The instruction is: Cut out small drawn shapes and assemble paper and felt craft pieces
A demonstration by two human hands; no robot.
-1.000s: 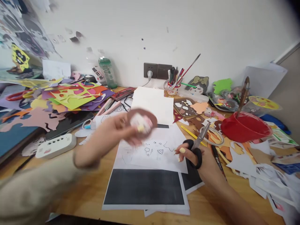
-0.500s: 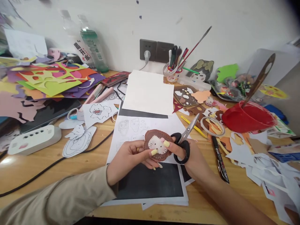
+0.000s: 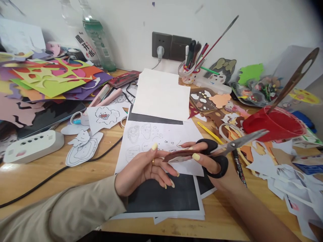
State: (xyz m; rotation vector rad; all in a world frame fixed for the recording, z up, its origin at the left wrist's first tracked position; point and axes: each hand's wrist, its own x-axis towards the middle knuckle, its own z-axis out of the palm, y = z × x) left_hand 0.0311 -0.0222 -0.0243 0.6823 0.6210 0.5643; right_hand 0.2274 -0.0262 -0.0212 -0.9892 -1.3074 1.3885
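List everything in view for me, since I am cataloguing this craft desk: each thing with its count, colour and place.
brown cutout: one, brown, seen edge-on, pinched between both hands
scissors: one pair, black handles, in the right hand, blades pointing right
printed sheets: several, white with line drawings and black blocks, desk centre
blank paper: a few sheets, white, behind the printed sheets
coloured paper pile: many, mixed colours, back left
bottle: one, clear green, against the wall
brush cup: one, clear, below the wall socket
red bowl: one, right side
power strip: one, white, left
desk: one, wooden
left hand: one, beige sleeve
right hand: one, through the scissor handles
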